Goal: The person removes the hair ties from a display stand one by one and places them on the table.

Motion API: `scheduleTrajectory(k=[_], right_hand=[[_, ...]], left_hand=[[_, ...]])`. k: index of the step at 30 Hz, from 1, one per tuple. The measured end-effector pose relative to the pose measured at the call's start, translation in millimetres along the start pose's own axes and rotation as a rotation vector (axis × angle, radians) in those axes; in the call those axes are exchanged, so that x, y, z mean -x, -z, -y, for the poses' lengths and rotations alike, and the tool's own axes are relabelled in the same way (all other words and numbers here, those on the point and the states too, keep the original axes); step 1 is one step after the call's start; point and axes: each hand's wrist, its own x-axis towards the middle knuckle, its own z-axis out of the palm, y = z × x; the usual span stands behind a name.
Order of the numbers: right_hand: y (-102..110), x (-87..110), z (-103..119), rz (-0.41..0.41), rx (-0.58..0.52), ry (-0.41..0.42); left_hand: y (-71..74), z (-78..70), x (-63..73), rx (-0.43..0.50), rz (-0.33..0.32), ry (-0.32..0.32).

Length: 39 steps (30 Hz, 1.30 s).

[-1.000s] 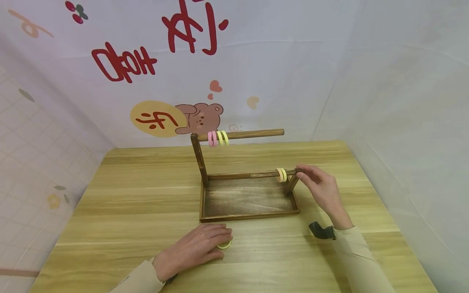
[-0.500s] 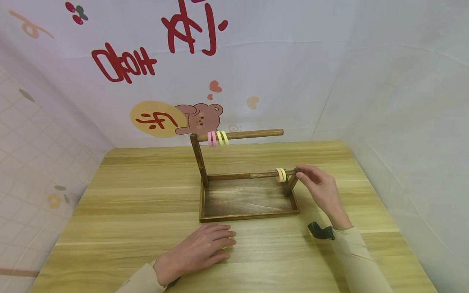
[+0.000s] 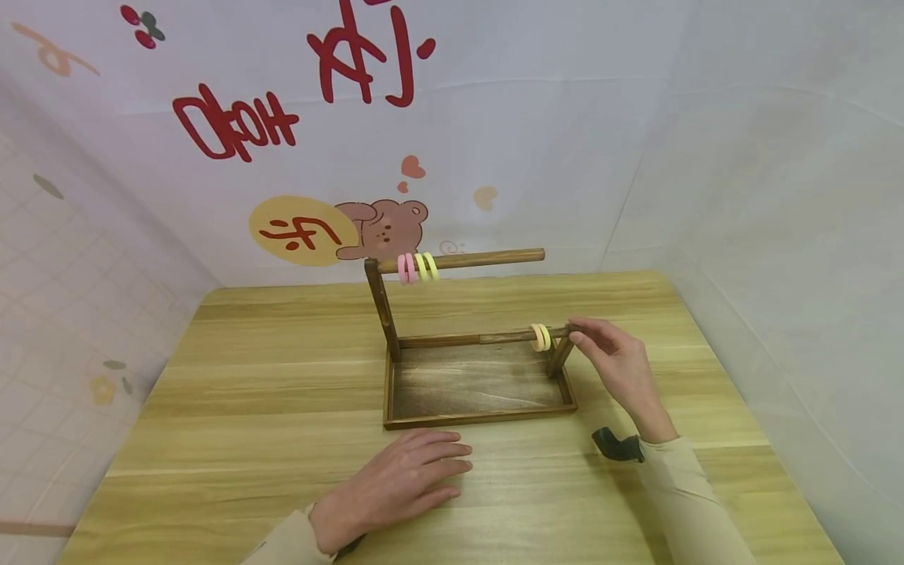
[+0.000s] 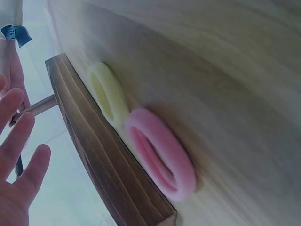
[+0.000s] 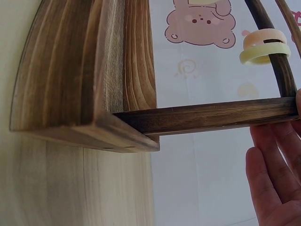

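Observation:
A dark wooden rack (image 3: 480, 413) with a tray base and two horizontal bars stands on the table. My right hand (image 3: 616, 369) pinches the rack at the top of its short right post (image 5: 221, 115). Beside it, a peach ring (image 3: 537, 337) and a yellow ring (image 3: 545, 337) hang on the lower bar. My left hand (image 3: 402, 482) hovers palm down before the tray, fingers spread and holding nothing. In the left wrist view, a pale yellow ring (image 4: 121, 101) and a pink ring (image 4: 184, 165) lie by the base; the left hand hides them in the head view.
Two pink rings (image 3: 406, 269) and two yellow rings (image 3: 427, 267) hang near the left end of the upper bar (image 3: 494, 257). The wooden table (image 3: 268, 377) meets a printed white curtain (image 3: 537, 157) behind and at both sides.
My left hand has moved a little to the right, its fingers spreading. The yellow ring under it has gone from sight in the head view. My right hand stays on the rack.

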Motion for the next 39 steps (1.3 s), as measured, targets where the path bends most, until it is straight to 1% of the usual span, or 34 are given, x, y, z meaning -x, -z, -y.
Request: scheduleTrajectory(k=[3,5,10,17,23,26,31,35,39], right_hand=[[0,0.0,0,0.001,0.005,0.001],[0,0.3,-1,0.001,0.004,0.001],[-1,0.3,-1,0.000,-0.005,-0.003],[-2,0.1,-1,-0.001,-0.018,-0.001],[-2,-0.1,-2,-0.002,-0.019,0.000],[-2,0.0,-2,-0.004,-0.016,-0.003],[-2,0.1,-1,-0.010,-0.020,-0.004],[-2,-0.1,0,-0.019,-0.019,-0.004],[-2,-0.1,1,-0.024,-0.018,-0.007]], left_hand=[[-0.4,-0.7,-2.9,0.010,0.002,-0.001],[-1.2,-0.1,-4.8,0.001,-0.009,-0.018],[-2.6,1.8,-11.8,-0.034,-0.063,-0.075],[-2.0,1.6,-26.0,-0.022,-0.096,-0.088],[-1.3,2.7,-39.3,0.007,-0.155,-0.100],[-0.7,3.1,-45.1,0.038,-0.182,-0.096],[0.7,3.7,-54.3,0.082,-0.209,-0.071],[1.8,4.5,-63.7,0.095,-0.233,-0.045],[2.2,6.4,-74.0,0.098,-0.281,-0.028]])
